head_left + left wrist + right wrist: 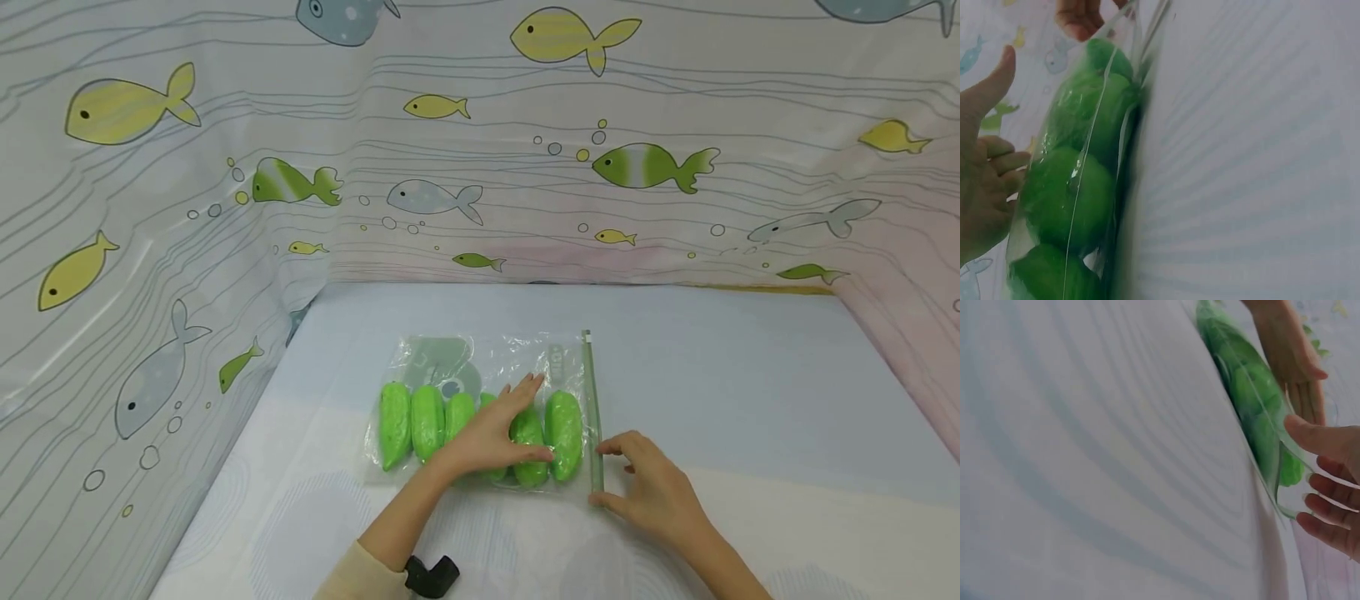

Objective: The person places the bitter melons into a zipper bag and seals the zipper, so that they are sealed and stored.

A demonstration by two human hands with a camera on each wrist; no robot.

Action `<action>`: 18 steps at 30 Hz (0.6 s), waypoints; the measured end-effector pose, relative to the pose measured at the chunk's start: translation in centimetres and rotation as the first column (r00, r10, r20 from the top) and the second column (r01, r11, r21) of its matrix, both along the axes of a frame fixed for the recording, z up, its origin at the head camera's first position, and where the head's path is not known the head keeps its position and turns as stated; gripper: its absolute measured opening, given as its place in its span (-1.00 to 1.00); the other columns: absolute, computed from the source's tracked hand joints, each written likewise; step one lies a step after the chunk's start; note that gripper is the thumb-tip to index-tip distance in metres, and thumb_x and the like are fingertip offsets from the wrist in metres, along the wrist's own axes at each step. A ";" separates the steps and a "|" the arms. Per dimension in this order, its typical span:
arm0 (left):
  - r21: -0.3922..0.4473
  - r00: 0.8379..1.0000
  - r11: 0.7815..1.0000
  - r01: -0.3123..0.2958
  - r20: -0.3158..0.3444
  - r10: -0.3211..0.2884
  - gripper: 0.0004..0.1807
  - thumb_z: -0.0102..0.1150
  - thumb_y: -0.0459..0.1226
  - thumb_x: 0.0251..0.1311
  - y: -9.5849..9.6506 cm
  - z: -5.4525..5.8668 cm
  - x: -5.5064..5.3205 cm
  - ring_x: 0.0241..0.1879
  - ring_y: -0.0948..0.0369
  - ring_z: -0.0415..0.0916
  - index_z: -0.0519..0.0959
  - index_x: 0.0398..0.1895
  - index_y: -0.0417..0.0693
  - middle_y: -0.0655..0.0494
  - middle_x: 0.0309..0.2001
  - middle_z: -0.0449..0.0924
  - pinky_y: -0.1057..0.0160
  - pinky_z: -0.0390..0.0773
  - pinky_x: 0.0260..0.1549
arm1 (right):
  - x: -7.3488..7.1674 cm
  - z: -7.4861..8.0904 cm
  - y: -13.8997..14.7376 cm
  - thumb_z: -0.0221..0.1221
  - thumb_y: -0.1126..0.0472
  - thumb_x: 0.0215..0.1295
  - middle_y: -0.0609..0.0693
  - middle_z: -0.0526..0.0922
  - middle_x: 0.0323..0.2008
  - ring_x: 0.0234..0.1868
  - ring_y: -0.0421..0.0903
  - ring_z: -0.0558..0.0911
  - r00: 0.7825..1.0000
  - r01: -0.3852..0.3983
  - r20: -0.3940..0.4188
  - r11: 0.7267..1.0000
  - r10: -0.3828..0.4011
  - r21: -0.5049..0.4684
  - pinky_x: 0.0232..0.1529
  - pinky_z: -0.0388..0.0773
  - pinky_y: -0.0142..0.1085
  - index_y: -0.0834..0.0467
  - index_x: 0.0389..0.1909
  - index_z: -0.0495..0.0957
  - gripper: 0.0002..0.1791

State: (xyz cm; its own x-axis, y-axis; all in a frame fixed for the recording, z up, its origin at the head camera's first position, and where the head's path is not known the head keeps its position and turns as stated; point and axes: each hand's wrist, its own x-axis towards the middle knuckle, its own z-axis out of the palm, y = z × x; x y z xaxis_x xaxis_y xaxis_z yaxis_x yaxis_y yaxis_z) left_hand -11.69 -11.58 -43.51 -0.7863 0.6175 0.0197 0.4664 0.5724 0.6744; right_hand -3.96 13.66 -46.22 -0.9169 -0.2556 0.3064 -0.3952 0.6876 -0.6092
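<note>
A clear zip bag [510,357] lies flat on the table, with a row of several bright green, long cucumber-like pieces [428,421] inside. Its green zip strip [592,392] runs along the right side. My left hand [487,435] is over the middle of the bag with fingers stretched out, partly hiding some pieces; whether it presses on the plastic is unclear. At the zip end, my right hand [652,483] has thumb and forefinger spread apart along the strip, their tips at its edge. The right wrist view shows that bag end gaping slightly beside the right fingers [1329,509].
Around the table [750,375] stand walls of fish-printed sheeting [480,150]. A small black object [432,577] sits by the left sleeve [363,575] at the front edge. Pale tabletop stretches to the right of the bag and behind it.
</note>
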 end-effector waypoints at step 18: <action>0.004 0.982 0.984 -0.177 0.067 0.177 0.21 0.48 0.02 -0.09 -9.1 0.3 1.0 0.44 -0.16 -0.16 -0.11 0.55 0.05 -0.09 0.50 -0.12 -0.22 -0.09 0.34 | 0.8 -0.7 -0.4 0.60 0.04 -0.40 -0.21 0.48 -0.12 -0.23 -0.19 0.47 1.000 0.014 -0.026 0.987 -0.009 0.160 -0.51 0.48 -0.40 -0.05 -0.20 0.53 -0.37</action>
State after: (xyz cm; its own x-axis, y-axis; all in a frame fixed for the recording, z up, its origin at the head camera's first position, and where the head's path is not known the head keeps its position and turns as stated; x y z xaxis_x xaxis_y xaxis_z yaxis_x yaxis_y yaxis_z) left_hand -10.67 -20.69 -43.21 -0.8830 0.4685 -0.0307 0.3125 0.6351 0.7064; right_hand -3.16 13.27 -46.94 -0.9126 -0.2927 0.2855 -0.4006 0.7800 -0.4808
